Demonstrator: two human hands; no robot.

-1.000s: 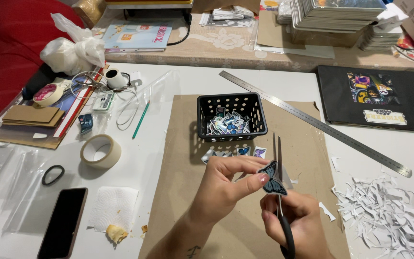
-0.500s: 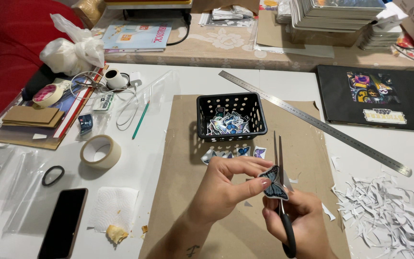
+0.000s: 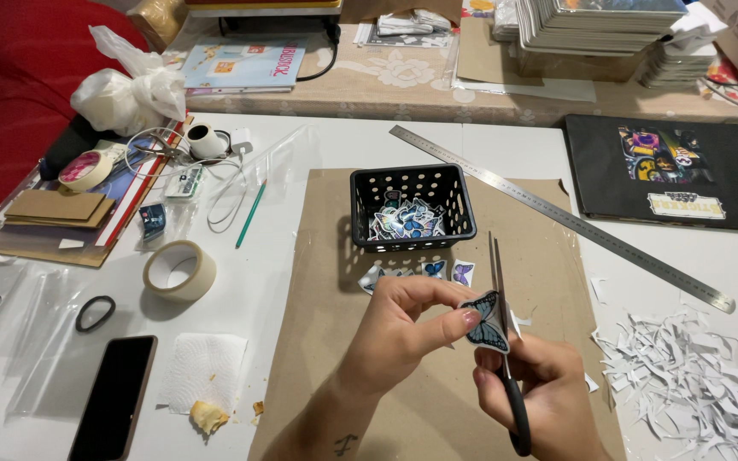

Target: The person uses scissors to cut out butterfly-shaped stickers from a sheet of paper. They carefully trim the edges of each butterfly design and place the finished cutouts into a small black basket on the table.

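My left hand (image 3: 395, 329) pinches a small blue butterfly cut-out (image 3: 487, 322) between thumb and fingers. My right hand (image 3: 540, 393) grips black-handled scissors (image 3: 500, 290), whose blades point away from me and meet the cut-out's edge. Both hands hover over a brown cardboard sheet (image 3: 335, 265). Just beyond them stands a small black perforated basket (image 3: 412, 205) holding several butterfly cut-outs. A few more cut-outs (image 3: 450, 271) lie on the cardboard in front of the basket.
A long steel ruler (image 3: 557, 213) lies diagonally at right, with a heap of white paper scraps (image 3: 694, 384) below it. At left are a tape roll (image 3: 179, 270), a black phone (image 3: 114, 397), a napkin (image 3: 202, 371), a green pencil (image 3: 249, 213) and a black folder (image 3: 676, 171).
The butterfly cut-out has been turned slightly in my left fingers against the scissor blades. My hands stay in nearly the same place.
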